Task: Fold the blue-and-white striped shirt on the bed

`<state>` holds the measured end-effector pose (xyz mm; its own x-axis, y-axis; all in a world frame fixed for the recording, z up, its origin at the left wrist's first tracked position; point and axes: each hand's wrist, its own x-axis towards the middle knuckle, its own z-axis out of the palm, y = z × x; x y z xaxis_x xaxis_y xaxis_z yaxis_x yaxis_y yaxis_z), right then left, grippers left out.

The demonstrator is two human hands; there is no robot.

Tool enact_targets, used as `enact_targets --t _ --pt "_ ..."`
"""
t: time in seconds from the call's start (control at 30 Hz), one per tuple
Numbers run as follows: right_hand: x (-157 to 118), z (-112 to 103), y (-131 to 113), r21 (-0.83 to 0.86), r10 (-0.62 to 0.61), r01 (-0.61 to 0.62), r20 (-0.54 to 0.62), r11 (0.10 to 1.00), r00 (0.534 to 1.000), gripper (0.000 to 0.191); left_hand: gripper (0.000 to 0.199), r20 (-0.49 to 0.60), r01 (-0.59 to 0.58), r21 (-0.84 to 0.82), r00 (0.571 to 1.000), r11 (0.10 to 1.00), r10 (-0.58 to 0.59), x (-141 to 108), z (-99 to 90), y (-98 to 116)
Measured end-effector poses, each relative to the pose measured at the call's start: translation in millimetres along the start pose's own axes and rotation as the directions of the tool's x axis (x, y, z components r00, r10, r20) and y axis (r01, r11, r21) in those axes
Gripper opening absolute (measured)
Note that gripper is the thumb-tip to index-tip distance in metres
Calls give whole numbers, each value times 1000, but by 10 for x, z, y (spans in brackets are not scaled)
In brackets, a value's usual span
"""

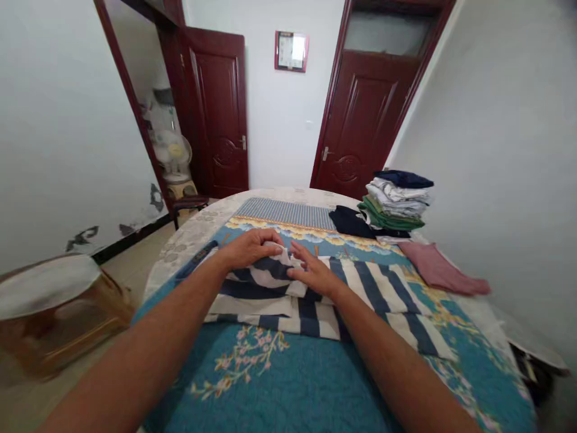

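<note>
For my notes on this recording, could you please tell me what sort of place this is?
It looks like a bedroom in a home: a teal floral bed quilt, a stack of folded clothes at its far side, and dark red panelled doors in the white walls.

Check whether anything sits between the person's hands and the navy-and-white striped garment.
Nothing visible does: the left hand and right hand are both directly on the navy-and-white striped garment, which lies on the teal floral quilt.
</note>
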<state>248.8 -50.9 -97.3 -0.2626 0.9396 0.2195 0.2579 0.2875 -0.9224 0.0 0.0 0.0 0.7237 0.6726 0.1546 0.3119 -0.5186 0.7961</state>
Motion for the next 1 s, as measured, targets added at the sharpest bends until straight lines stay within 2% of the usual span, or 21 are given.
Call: enact_targets --t 0.13,0.2,0.23,0.3,0.33,0.37,0.43,0.53,0.63,0.7,0.77,0.83,0.9,0.93,1.0 --pt "191 246 19 89 15 -31 183 996 983 50 32 -102 22 -4 994 1000 -22 -97 50 -65" --pt "167 284 40 48 33 -46 237 998 971 28 60 -130 47 -61 990 997 -55 -303 93 -161" --pt "133 281 50 30 40 -49 255 998 966 24 79 -111 72 -85 990 994 -81 -441 116 -221" --pt "53 251 59 50 53 -71 295 996 954 25 107 -54 142 -83 988 986 -147 -745 157 -343" --pt "19 232 54 76 62 -91 325 993 944 26 112 -28 178 -47 983 983 -180 -892 173 -395" --pt "-8 216 40 101 70 -113 357 988 931 28 113 -1 207 12 978 978 -207 -1026 188 -437" --pt "-36 198 -10 119 83 -145 416 982 905 31 101 36 228 164 971 960 -237 -1234 223 -477" --pt "-48 203 -115 108 85 -160 504 981 860 31 74 68 152 330 981 932 -184 -1388 309 -439" --pt "-64 203 -210 101 84 -183 610 978 788 49 50 78 25 365 995 931 -57 -1403 417 -374" --pt "-82 191 -251 69 92 -180 651 981 754 47 30 58 -39 363 998 931 19 -1381 462 -367" --pt "-96 180 -273 54 107 -192 671 980 734 43 26 46 -70 331 997 941 58 -1367 466 -393" --pt "-100 178 -279 91 115 -241 685 966 720 41 29 36 -54 272 998 961 46 -1380 440 -429" --pt "-92 183 -276 150 104 -267 662 952 742 37 27 32 -29 255 999 967 21 -1417 409 -455" --pt "-84 184 -274 173 91 -249 620 953 780 32 28 43 -26 273 999 962 15 -1438 403 -460" --pt "-66 180 -268 203 51 -165 472 965 880 24 52 74 -31 334 997 942 6 -1467 423 -460"
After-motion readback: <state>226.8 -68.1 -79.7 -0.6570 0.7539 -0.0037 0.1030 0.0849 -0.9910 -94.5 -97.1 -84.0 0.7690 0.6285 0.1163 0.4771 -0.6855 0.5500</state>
